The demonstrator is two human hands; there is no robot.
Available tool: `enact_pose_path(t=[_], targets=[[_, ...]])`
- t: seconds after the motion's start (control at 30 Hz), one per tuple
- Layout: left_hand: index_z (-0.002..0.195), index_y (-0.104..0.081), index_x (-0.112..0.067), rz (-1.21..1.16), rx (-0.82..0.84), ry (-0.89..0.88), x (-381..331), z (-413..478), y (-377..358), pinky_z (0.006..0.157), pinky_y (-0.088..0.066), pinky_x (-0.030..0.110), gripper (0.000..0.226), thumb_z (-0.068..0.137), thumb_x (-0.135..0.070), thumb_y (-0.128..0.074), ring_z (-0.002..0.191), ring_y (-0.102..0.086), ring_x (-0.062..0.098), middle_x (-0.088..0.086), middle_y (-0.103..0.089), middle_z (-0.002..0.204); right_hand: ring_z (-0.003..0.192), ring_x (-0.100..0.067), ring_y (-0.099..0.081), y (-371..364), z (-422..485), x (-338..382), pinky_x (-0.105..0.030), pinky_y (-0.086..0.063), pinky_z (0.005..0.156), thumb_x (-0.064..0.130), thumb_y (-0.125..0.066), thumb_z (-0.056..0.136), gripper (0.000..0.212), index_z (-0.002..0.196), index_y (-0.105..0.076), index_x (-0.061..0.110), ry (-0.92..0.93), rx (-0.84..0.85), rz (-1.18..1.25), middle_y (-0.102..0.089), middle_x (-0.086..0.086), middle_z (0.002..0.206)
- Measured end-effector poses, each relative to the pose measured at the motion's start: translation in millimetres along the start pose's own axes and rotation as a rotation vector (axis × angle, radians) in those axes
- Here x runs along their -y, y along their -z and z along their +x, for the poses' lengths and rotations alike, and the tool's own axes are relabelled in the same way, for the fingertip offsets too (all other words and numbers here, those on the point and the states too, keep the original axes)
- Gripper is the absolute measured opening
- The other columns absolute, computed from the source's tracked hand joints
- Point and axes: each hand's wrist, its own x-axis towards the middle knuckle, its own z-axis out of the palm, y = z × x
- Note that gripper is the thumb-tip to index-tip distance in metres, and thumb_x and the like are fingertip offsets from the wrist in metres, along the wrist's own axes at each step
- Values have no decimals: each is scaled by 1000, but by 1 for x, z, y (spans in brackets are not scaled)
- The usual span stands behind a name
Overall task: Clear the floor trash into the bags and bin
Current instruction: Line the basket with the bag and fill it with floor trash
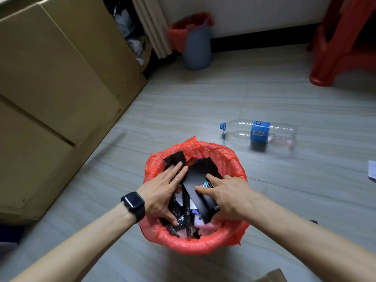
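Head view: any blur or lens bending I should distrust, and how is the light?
Head view: plastic bottle on the floor is motion-smeared, its label ghosted; left hand and right hand in the red-lined bin look sharper; wide-angle lens bows the cardboard box edges; light is dim and soft, no strong glare.

The light was dim and soft, casting faint shadows on the floor, while the bottle right of centre looked smeared by motion blur and the wide lens bowed the cardboard boxes at left.
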Motion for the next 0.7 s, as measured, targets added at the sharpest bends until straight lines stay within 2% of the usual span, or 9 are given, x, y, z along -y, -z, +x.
enact_pose_path(t=[0.07, 0.13, 0.2, 0.33, 0.4, 0.5, 0.57, 0.63, 0.7], targets=[[150, 26, -23, -33, 11, 1, -1, 10, -13, 119, -20, 26, 161, 42, -67, -84, 151, 5, 20, 7, 16, 162, 117, -29, -56, 1, 10, 5, -36, -49, 77, 67, -73, 69, 95, 147, -23, 47, -38, 86, -12, -44, -4, 140], [150, 24, -29, -23, 14, -17, -3, 22, -28, 107, -41, 33, 153, 48, -55, -86, 150, -7, 26, 11, 10, 161, 115, -29, -59, -1, 18, 11, -33, -42, 70, 60, -75, 72, 83, 143, -35, 40, -63, 135, 0, -54, -4, 129], [148, 21, -41, 5, 32, -25, -8, 31, -33, 93, -51, 41, 140, 55, -43, -83, 146, -19, 33, 16, 9, 159, 119, -29, -57, -3, 23, 20, -33, -39, 74, 51, -73, 80, 70, 140, -43, 33, -86, 134, 27, -57, -4, 131], [149, 13, -45, 86, 105, 2, -10, 35, -29, 86, -54, 42, 130, 59, -38, -82, 141, -27, 34, 18, 4, 158, 127, -26, -52, 0, 29, 28, -36, -44, 94, 45, -71, 84, 70, 145, -45, 22, -115, 160, 19, -54, -2, 139], [149, 6, -48, 102, 140, 10, -9, 33, -17, 84, -55, 41, 122, 64, -33, -79, 134, -37, 32, 12, -5, 156, 126, -26, -53, 6, 25, 26, -35, -44, 89, 48, -72, 82, 70, 142, -47, 23, -106, 161, 32, -55, -1, 136], [149, -3, -50, 110, 228, 62, -12, 29, 13, 82, -55, 40, 117, 64, -30, -80, 128, -46, 29, 5, -14, 156, 113, -27, -59, 12, 8, 15, -31, -40, 71, 50, -73, 78, 53, 125, -58, 30, -51, 84, 60, -60, -2, 120], [148, -15, -49, 161, 285, 83, -20, 27, 39, 85, -53, 37, 109, 64, -35, -82, 128, -47, 26, 4, -20, 155, 111, -28, -57, 14, -6, 3, -33, -46, 73, 43, -69, 82, 39, 119, -63, 32, -5, -11, 113, -58, -3, 118], [142, -33, -48, 226, 323, 70, -32, 24, 69, 83, -52, 36, 88, 68, -33, -79, 123, -51, 26, 2, -33, 147, 118, -24, -52, 14, -23, -13, -37, -50, 88, 35, -65, 85, 41, 125, -62, 36, 35, -97, 205, -56, 1, 126], [125, -52, -44, 287, 311, 42, -47, 24, 99, 74, -54, 35, 57, 74, -24, -69, 110, -58, 25, -2, -51, 125, 121, -20, -48, 16, -44, -32, -39, -49, 94, 34, -62, 87, 41, 128, -60, 38, 29, -193, 285, -55, 6, 130]])
